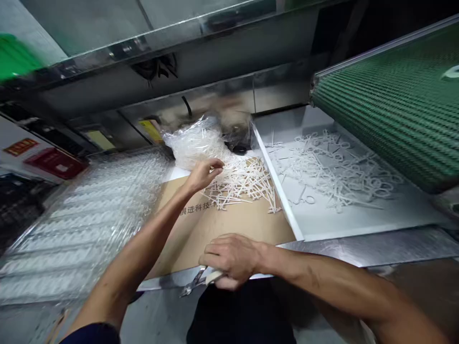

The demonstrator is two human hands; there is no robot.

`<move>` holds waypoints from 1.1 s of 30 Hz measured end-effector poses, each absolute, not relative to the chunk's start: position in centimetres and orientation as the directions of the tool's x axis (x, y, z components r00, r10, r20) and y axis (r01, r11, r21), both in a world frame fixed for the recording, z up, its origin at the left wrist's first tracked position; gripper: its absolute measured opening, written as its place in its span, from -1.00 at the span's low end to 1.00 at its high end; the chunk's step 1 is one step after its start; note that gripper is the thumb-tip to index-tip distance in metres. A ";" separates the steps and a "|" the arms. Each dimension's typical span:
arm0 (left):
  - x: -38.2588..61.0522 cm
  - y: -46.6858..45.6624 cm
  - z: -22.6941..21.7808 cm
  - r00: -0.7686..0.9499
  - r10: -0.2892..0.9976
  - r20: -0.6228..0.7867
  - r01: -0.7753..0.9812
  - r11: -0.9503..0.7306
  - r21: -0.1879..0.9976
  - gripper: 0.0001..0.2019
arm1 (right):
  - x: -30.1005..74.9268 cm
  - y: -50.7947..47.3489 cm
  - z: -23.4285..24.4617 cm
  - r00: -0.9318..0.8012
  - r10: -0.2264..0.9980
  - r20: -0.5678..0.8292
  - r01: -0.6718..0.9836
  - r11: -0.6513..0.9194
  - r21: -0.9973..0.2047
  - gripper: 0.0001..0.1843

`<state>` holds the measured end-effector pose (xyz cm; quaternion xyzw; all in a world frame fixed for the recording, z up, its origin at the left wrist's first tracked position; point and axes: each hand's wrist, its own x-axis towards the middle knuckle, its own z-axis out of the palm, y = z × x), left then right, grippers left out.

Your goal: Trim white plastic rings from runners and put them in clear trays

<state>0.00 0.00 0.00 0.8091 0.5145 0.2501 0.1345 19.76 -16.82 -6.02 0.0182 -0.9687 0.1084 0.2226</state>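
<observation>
My right hand is closed around the pale handles of a pair of nippers. Their metal jaws point to the left, over the front edge of the bench. My left hand reaches forward to the left side of a pile of thin white plastic pieces. Its fingers are curled together, and I cannot make out what is in them. The pile lies on a flat brown cardboard sheet with dark printed characters. Behind the pile rests a clear plastic bag with more white pieces in it.
A white divider runs along the right of the cardboard. Beyond it, white pieces with ring ends lie scattered on a pale surface. Wrapped clear trays stand at the left. A green ribbed panel slants over the right side.
</observation>
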 end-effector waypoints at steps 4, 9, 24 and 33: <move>0.9 1.3 0.3 0.302 0.906 0.295 0.774 -0.414 0.479 -0.71 | 19.8 -16.4 -6.0 -0.906 0.011 0.422 -0.081 0.977 -0.198 -0.63; 0.9 1.9 -0.1 0.255 0.926 0.280 0.786 -0.367 0.498 -0.62 | 20.0 -16.3 -5.2 -0.911 0.027 0.411 -0.065 0.976 -0.208 -0.68; 8.9 -3.3 5.3 0.574 0.717 0.396 0.729 -0.667 0.153 -0.65 | 20.0 -16.2 -5.0 -0.927 0.059 0.371 -0.040 0.967 -0.253 -0.73; 22.3 -6.3 6.2 0.865 0.489 0.111 0.487 -0.872 0.047 -0.81 | 20.2 -15.9 -4.6 -0.947 0.060 0.316 -0.029 0.962 -0.271 -0.65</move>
